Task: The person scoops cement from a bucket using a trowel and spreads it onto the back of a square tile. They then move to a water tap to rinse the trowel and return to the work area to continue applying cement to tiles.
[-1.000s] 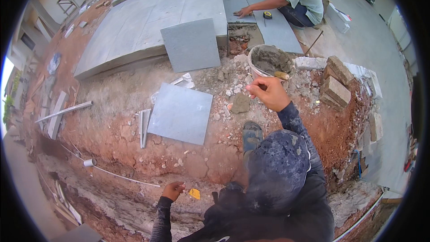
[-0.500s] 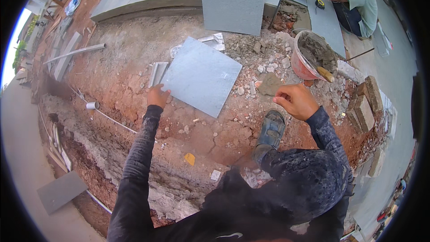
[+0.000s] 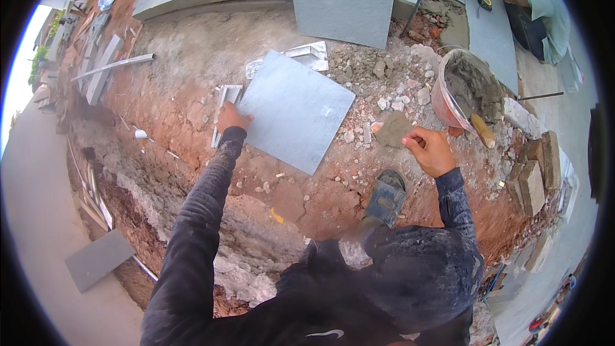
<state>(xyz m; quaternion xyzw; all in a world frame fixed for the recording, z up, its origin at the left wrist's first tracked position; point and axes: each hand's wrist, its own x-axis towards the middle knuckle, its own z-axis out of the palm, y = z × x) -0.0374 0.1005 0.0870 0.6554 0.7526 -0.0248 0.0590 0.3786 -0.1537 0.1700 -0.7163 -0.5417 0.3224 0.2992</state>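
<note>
- Fingers (image 3: 225, 111) of the left hand (image 3: 234, 122), at 10 o'clock from the middle of my view, reach over the pale strips (image 3: 234, 92), the thumb spread toward the loose grey tile (image 3: 296, 112); from my distant post I cannot tell if they clamp anything.
- Right hand (image 3: 433, 154), at 3 o'clock, has thumb and fingertips brought together; I see nothing between them.
- Loose grey tile lies at 12 o'clock, close to the middle, its left side just beside the left thumb.
- One risk, I judge: lifting this tile by one side only may twist it out of the grip, and its edge may chip on the rubble (image 3: 384, 102).
- Sandalled foot (image 3: 386, 197), at 4 o'clock, is near enough that a slipping tile could strike it.
- Careless swing of the right arm could knock the wooden handle (image 3: 482, 131) at the rim of the mortar bucket (image 3: 444, 97), toward 2 o'clock.
- Left fingertips and the tile's underside are hidden from me.
- Upright tile (image 3: 343, 3), farther at 12 o'clock, has its top cut off; the co-worker (image 3: 544, 9), at 2 o'clock, is only partly visible.
</note>
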